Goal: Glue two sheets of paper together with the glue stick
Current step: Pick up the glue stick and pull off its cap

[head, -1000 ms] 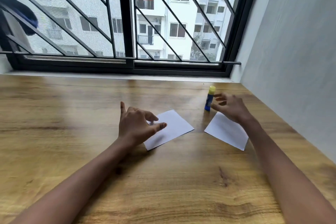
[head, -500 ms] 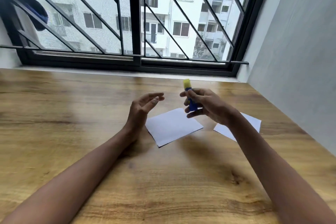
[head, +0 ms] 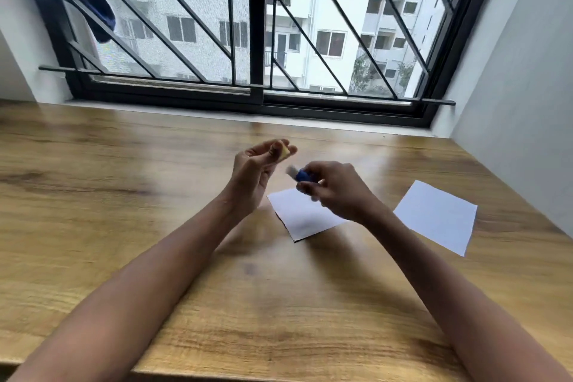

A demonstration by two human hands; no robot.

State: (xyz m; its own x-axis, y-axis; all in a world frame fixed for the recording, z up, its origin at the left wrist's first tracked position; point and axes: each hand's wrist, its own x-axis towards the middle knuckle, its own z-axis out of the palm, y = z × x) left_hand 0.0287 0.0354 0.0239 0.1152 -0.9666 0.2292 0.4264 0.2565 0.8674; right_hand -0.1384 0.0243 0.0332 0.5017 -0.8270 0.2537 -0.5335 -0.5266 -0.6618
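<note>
Gripping blue glue stick [head: 301,176] (uncapped), yellow cap [head: 284,150] apart, above paper's [head: 305,217] edge

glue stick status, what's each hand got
Left hand pinching yellow cap. Right hand holds uncapped glue stick. Both sheets flat, apart, nothing blocking.

Left hand [head: 252,169], right hand [head: 336,187] pinched, raised

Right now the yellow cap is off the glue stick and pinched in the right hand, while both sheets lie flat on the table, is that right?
Not quite: the head view shows the yellow cap pinched in the left hand. The right hand holds the glue stick. Cap off and both sheets, the near sheet and the far sheet, flat on the table: correct.
</note>
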